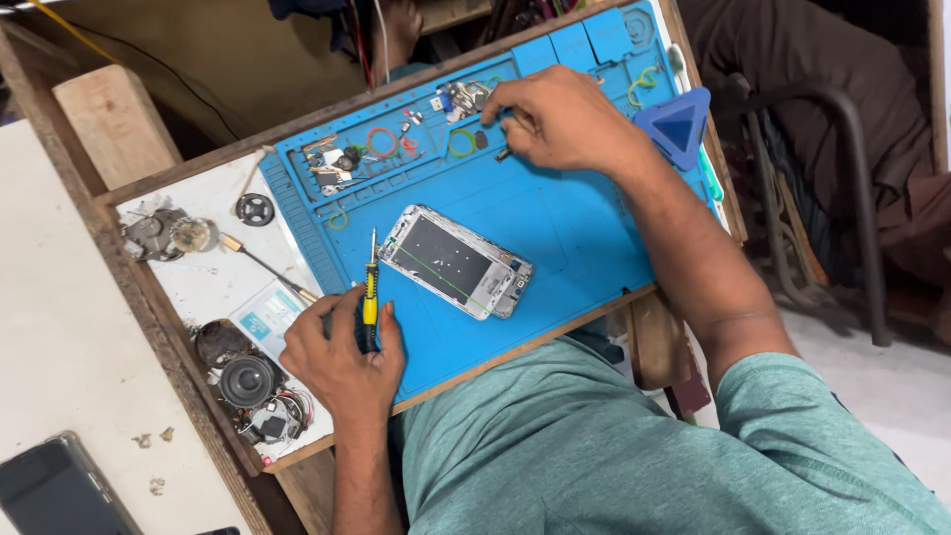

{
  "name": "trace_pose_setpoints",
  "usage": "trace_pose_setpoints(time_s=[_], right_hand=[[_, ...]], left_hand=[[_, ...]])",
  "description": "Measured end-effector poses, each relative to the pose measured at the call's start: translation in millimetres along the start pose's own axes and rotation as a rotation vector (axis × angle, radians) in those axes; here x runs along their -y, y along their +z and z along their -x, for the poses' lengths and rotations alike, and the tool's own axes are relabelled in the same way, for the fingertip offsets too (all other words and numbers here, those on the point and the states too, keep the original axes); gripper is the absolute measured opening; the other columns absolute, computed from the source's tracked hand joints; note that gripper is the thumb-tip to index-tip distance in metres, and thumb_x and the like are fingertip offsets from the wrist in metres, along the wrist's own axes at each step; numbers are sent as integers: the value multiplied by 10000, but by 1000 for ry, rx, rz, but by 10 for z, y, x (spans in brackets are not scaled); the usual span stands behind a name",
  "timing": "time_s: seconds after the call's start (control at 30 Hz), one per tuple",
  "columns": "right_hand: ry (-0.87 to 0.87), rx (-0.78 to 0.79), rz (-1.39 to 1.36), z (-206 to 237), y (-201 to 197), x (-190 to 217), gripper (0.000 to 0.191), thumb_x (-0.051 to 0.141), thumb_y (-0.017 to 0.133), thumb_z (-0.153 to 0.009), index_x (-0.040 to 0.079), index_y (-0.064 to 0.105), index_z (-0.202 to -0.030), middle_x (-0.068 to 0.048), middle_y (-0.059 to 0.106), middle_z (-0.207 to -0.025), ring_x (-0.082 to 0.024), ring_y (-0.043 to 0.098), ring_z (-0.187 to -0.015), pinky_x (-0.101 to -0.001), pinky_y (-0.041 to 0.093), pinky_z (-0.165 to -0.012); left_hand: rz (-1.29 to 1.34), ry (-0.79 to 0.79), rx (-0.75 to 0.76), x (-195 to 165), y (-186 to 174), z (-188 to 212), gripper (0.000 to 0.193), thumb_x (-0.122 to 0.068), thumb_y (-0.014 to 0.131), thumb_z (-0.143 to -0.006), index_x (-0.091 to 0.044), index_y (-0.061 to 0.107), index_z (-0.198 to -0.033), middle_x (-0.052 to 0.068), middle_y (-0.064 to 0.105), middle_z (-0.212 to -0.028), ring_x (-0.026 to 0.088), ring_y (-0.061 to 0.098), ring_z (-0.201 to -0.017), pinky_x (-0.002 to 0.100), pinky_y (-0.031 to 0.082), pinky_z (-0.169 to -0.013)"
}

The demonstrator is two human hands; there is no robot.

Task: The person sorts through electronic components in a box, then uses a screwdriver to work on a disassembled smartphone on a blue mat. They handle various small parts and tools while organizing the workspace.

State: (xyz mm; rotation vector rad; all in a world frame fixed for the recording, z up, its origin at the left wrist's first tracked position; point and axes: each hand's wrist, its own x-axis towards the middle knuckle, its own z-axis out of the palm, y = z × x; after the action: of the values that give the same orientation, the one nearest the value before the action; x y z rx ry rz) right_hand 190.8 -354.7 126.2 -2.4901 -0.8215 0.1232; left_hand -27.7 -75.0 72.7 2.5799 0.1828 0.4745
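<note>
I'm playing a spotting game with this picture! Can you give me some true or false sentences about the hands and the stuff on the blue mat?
1. The left hand holds a yellow-and-black screwdriver. True.
2. The opened white-framed phone lies on the white paper. False: it lies on the blue rubber work mat.
3. The right hand reaches among small parts at the mat's far edge. True.
4. The screwdriver tip is touching the phone. False: it points up beside the phone, apart from it.
5. The round black speaker sits in the middle of the mat. False: it sits off the mat, near the left hand.
</note>
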Motion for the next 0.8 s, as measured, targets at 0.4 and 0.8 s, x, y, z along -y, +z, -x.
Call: trace_pose_setpoints(time_s=[0.4, 0.8], right_hand=[[-48, -41, 88, 237, -7, -6, 201, 211, 854, -844, 101, 738, -966, -62, 698, -815, -263, 654, -715, -402, 496, -639], [-41, -41, 21, 1, -102, 222, 205, 178, 837, -937, 61, 670, -952, -77, 548, -643, -284, 572, -635, -435, 434, -598]], left_hand=[[-38, 52, -21, 29, 58, 27, 298, -255, 813, -894, -134, 749, -1159, 62, 631, -1158, 284, 537, -1110, 442, 369, -934], [14, 2, 3, 3, -9, 37, 339, -280, 805, -904, -138, 748, -1207, 65, 618, -1161, 282, 536, -1142, 445, 372, -944]])
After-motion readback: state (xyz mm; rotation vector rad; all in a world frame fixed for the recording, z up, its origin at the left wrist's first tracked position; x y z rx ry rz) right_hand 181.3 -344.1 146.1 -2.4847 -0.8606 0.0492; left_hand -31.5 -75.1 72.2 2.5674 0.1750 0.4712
